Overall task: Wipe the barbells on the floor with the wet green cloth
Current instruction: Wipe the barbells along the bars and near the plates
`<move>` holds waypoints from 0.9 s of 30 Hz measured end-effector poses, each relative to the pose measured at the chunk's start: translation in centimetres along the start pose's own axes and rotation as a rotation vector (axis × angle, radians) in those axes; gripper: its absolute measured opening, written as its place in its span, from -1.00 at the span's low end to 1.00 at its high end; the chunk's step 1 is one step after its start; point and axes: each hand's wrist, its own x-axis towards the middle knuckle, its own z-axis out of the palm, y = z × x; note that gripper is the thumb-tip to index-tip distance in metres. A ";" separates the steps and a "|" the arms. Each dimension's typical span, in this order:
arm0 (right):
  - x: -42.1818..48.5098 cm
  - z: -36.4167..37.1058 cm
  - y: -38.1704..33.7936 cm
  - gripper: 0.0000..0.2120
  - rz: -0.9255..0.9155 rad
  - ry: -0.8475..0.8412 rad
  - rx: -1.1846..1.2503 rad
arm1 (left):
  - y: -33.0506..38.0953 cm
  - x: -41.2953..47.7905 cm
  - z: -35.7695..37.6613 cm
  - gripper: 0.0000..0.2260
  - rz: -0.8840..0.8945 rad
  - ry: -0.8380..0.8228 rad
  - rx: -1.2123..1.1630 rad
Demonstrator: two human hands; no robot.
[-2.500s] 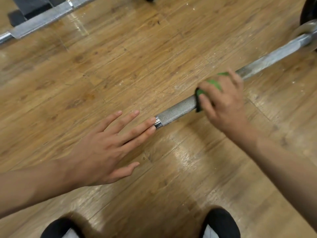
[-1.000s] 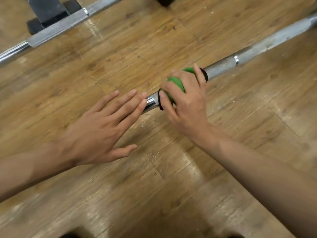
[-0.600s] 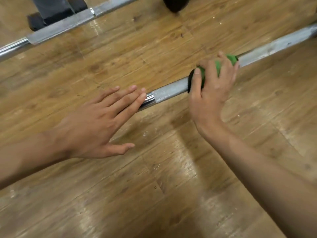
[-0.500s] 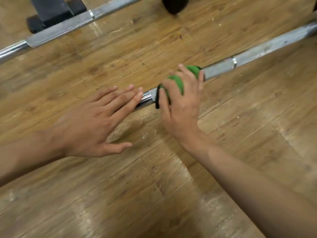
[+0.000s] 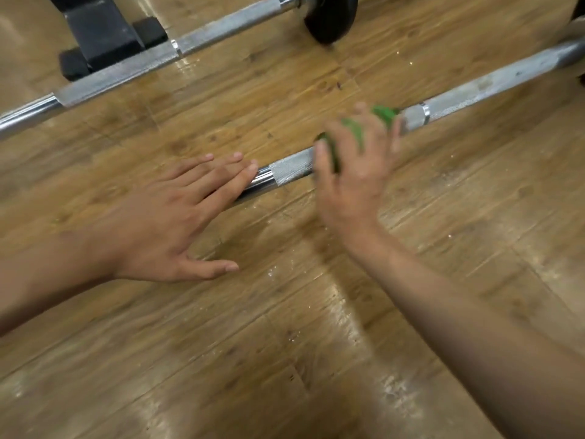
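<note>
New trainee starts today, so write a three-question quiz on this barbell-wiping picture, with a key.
1. Multiple choice: the right hand grips the green cloth around: A) the near barbell; B) a dumbbell; C) a bench leg.
2. True or false: the left hand lies flat, fingers straight, fingertips on that bar's smooth section.
3. Count: how many bars lie on the wooden floor?
Key: 1 A; 2 true; 3 two, the near one and the far barbell.
</note>
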 end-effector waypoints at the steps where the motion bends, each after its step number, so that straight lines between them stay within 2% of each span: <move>1: -0.9 0.5 -1.6 -0.69 -0.099 -0.032 0.038 | -0.1 0.0 0.0 -0.03 -0.003 0.003 0.001; 4: -0.4 -0.1 -0.8 -0.69 -0.415 -0.108 0.014 | -0.5 0.0 -0.2 -0.04 -0.021 0.004 0.004; 6: 1.6 -1.2 3.7 -0.69 -0.514 -0.133 -0.033 | -0.5 0.1 -0.2 -0.04 -0.023 -0.001 -0.005; 10: 4.4 -2.9 11.0 -0.73 -0.193 -0.008 -0.100 | -0.7 0.2 -0.3 -0.03 -0.020 -0.001 -0.036; 13: 4.3 -1.9 8.2 -0.72 0.075 0.040 -0.069 | -0.7 0.2 -0.3 -0.02 -0.018 0.007 -0.050; 15: 3.0 -0.9 3.8 -0.73 0.156 0.037 -0.045 | -0.5 0.0 -0.4 -0.01 -0.025 -0.007 -0.050; 19: -1.6 -0.1 -2.4 -0.75 -0.123 -0.115 0.054 | 0.3 0.0 -0.5 0.01 -0.006 -0.004 -0.027; 23: 0.1 -2.6 1.3 -0.77 -0.465 -0.224 -0.034 | 1.2 -0.3 -0.4 0.01 -0.003 -0.015 -0.052; 25: 1.5 -4.2 4.5 -0.79 -0.482 -0.246 -0.066 | 1.7 -0.5 -0.3 0.01 0.001 -0.020 -0.049; 27: 2.3 -5.9 6.6 -0.79 -0.354 -0.230 -0.094 | 2.4 -0.8 -0.2 0.01 0.004 -0.028 -0.039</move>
